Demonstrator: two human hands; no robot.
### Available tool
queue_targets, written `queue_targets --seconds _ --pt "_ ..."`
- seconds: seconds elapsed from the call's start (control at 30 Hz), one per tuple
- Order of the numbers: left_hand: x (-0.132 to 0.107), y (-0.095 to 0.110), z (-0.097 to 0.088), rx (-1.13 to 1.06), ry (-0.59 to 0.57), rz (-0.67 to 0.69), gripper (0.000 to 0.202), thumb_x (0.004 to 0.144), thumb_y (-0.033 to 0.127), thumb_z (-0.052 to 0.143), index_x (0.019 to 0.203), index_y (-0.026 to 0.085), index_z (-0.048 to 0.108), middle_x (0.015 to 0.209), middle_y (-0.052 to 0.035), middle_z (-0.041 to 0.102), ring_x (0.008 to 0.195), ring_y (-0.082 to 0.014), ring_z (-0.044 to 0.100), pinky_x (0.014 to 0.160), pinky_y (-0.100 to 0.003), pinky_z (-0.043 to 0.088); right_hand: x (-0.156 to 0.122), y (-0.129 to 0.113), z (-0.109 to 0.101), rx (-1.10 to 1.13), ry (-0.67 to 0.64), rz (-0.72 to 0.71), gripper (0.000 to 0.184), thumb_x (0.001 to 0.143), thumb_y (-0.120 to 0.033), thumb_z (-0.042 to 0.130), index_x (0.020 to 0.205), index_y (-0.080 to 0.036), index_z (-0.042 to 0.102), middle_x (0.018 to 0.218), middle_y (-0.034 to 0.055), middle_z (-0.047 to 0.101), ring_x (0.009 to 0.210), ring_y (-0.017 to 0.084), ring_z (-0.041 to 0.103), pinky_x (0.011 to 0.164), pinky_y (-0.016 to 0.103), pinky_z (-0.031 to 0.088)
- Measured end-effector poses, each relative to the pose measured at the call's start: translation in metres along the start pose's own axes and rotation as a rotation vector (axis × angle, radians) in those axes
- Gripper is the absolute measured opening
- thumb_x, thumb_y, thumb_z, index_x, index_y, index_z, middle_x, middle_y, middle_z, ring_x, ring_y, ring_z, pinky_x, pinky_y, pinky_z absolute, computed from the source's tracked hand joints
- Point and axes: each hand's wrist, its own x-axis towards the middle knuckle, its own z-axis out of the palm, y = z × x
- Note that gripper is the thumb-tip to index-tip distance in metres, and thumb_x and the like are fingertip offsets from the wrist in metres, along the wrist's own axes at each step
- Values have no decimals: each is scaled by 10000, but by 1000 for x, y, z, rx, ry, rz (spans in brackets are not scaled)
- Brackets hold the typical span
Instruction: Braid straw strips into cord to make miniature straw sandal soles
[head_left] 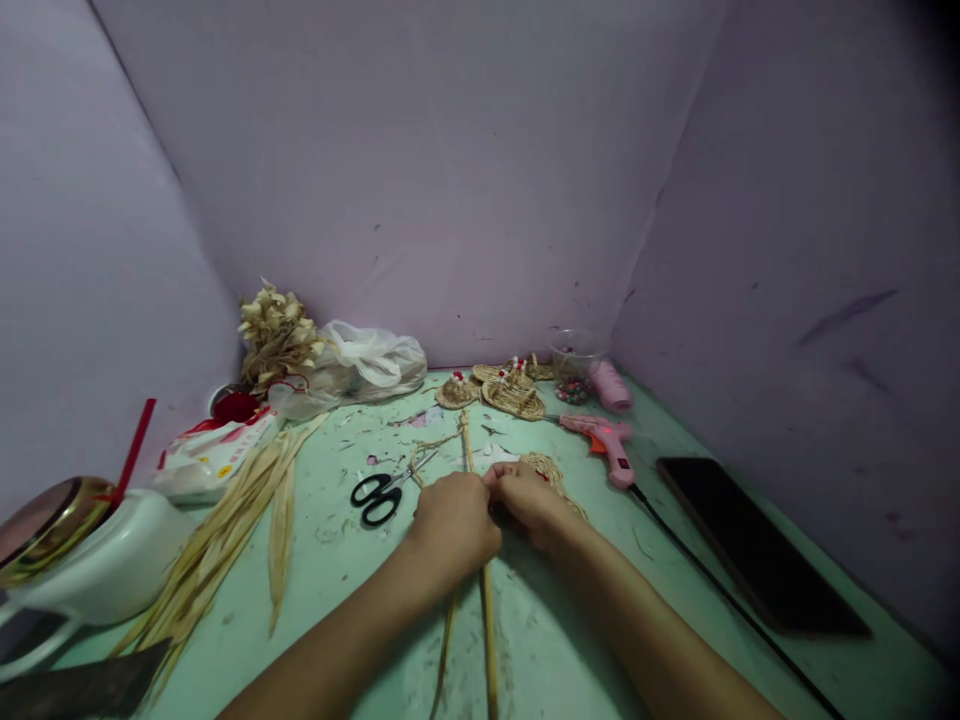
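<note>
My left hand (454,520) is closed over a braided straw strand (466,445) in the middle of the table. The strand's far end extends past my knuckles. Two loose tails (489,640) hang out toward me below the hands. Pressed against the left hand, my right hand (529,500) has thumb and fingertips pinched together at the strand; its exact grip is partly hidden. Black-handled scissors (382,498) lie just left of my left hand. A coiled straw piece (546,468) with a bit of red sits beyond my right hand, partly covered by it.
A pink glue gun (604,440) with a black cord and a dark phone (757,540) lie on the right. Small woven straw hats (514,393), a clear cup of beads (576,370) and a pink thread spool (611,386) stand behind. Dried husk strips (232,515) and a white mug (135,560) occupy the left.
</note>
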Motion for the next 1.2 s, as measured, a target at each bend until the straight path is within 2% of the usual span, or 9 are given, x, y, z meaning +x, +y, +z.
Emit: queue_targets --seconds 0.07,0.13,0.27,0.5,0.6,0.7,0.83,1.03,1.2 --pt "4 -7 -5 -50 -19 77 159 625 216 501 659 146 639 668 -100 622 658 -221 581 540 -266 376 0 1 0 19 -32 -7 115 503 -62 412 522 -145 489 366 -64 395 312 38 273 349 194 147" --pt "10 -18 -11 -187 -116 107 145 601 259 542 552 140 608 535 -60 575 524 -176 540 459 -239 343 1 2 -1 35 -63 -20 95 504 -73 431 518 -146 490 359 -65 400 312 41 277 349 195 151" --pt "23 -34 -18 -564 -166 -67 179 647 251 495 537 131 570 402 1 480 330 -94 403 355 -210 280 2 4 -3 57 -119 -51 55 523 -106 471 495 -142 502 328 -72 366 311 41 253 353 197 145" --pt "33 -35 -1 -1130 -470 -156 156 655 209 525 556 91 553 479 -21 535 339 -56 417 326 -174 291 1 1 -7 77 -197 -86 33 559 -157 526 585 -146 508 438 -40 512 364 51 357 384 182 222" --pt "36 -39 3 -1093 -452 -161 119 620 189 541 564 87 568 413 12 474 308 -55 381 303 -173 269 4 3 -10 5 -206 -150 94 548 -166 578 604 -141 506 462 -48 512 372 37 324 386 174 202" --pt "37 -39 4 -969 -383 -198 99 583 174 527 507 110 530 356 37 407 266 -52 303 271 -179 182 9 8 -12 -125 -206 -269 100 573 -180 577 624 -142 500 506 -34 533 430 52 392 424 170 264" --pt "35 -32 8 -907 -263 -198 113 531 141 501 442 152 433 310 71 307 245 -45 208 274 -199 113 14 13 -15 -375 -116 -395 52 601 -181 541 635 -142 542 531 -28 531 476 65 423 442 168 296" --pt "31 -26 8 -891 -230 -191 135 533 147 494 431 165 406 289 75 256 256 -49 190 295 -208 115 8 3 -24 -619 -50 -280 124 587 -223 546 615 -147 639 475 -16 528 446 81 430 405 181 274" --pt "29 -27 6 -925 -237 -173 99 525 146 504 452 158 438 310 75 286 273 -44 194 310 -206 104 3 -6 -27 -656 -56 -229 146 564 -200 543 615 -139 665 464 -12 535 442 79 436 408 177 281"
